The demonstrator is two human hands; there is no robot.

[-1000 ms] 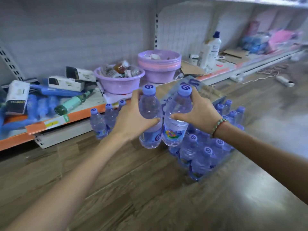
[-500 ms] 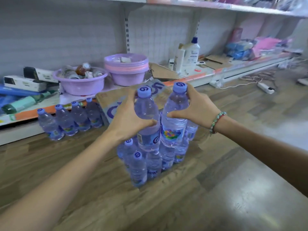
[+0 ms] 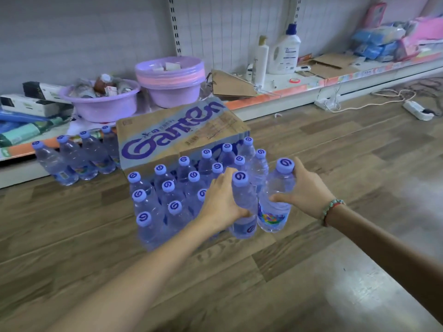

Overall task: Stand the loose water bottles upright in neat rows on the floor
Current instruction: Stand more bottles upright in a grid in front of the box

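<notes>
Floor point(image 3: 311, 152): wood-look planks, running up to a low store shelf point(image 3: 275, 91) along the back wall.
Carton point(image 3: 177, 133): cardboard water case with purple lettering, lying tilted on the floor behind the bottles, its back end near the shelf edge.
Bottle block point(image 3: 167, 188): clear water bottles with purple caps standing upright in rows on the floor, just in front of the carton.
Side row point(image 3: 76, 159): 4 more upright bottles in a line along the shelf base, left of the carton.
Basins point(image 3: 167, 85): purple plastic basins on the shelf, stacked at centre, 1 more to the left holding small items.
Detergent jug point(image 3: 286, 51): white with a blue cap, upright on the shelf.
Left hand point(image 3: 221, 204): grip wrapped around the body of 1 bottle point(image 3: 243, 209) at the block's right edge.
Right hand point(image 3: 308, 188): grip closed on a 2nd bottle point(image 3: 275, 207), just right of the first, both upright at floor level; whether their bases touch the floor is unclear.
</notes>
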